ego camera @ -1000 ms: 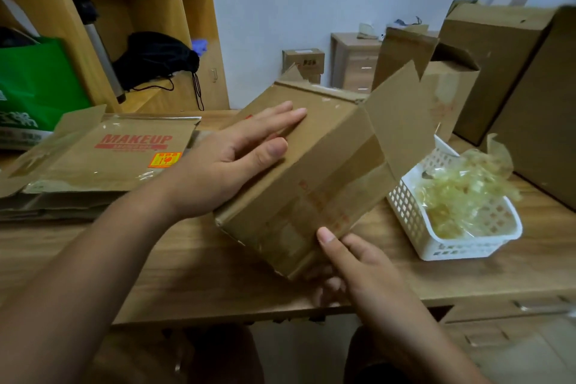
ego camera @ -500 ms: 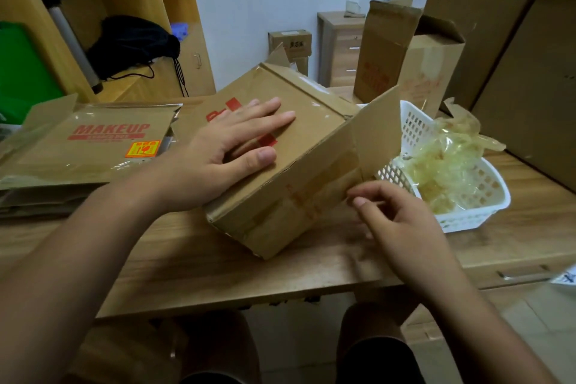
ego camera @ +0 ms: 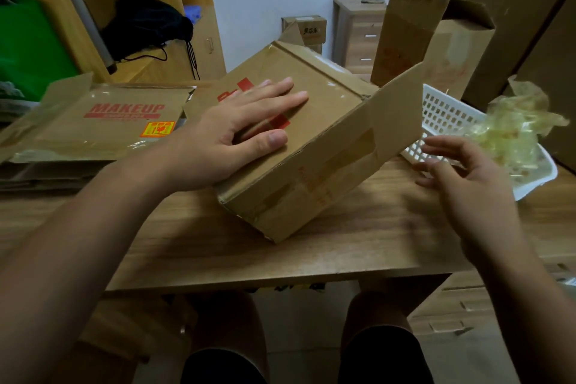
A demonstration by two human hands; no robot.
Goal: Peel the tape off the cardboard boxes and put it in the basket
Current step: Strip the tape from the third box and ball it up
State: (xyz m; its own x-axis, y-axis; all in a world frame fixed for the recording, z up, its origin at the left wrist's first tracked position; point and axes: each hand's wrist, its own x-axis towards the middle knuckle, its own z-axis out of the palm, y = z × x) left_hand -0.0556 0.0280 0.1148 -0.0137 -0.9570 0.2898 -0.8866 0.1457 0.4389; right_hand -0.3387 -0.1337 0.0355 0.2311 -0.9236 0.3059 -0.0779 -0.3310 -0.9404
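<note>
Now the left hand (ego camera: pixel 237 134) lies flat on the top face of the tilted cardboard box (ego camera: pixel 321 184), its fingers straight and slightly spread and its thumb near the front edge. The box rests on the wooden table (ego camera: pixel 280 259), and a strip of tape (ego camera: pixel 343 153) runs along its front face towards an open flap (ego camera: pixel 396 115). The right hand (ego camera: pixel 467 174) hovers, blurred, between flap and white basket (ego camera: pixel 442 109), with its fingers apart, loosely bent and gripping nothing visible. Crumpled tape (ego camera: pixel 511 131) fills the basket. Flattened cardboard (ego camera: pixel 103 121) lies at left.
</note>
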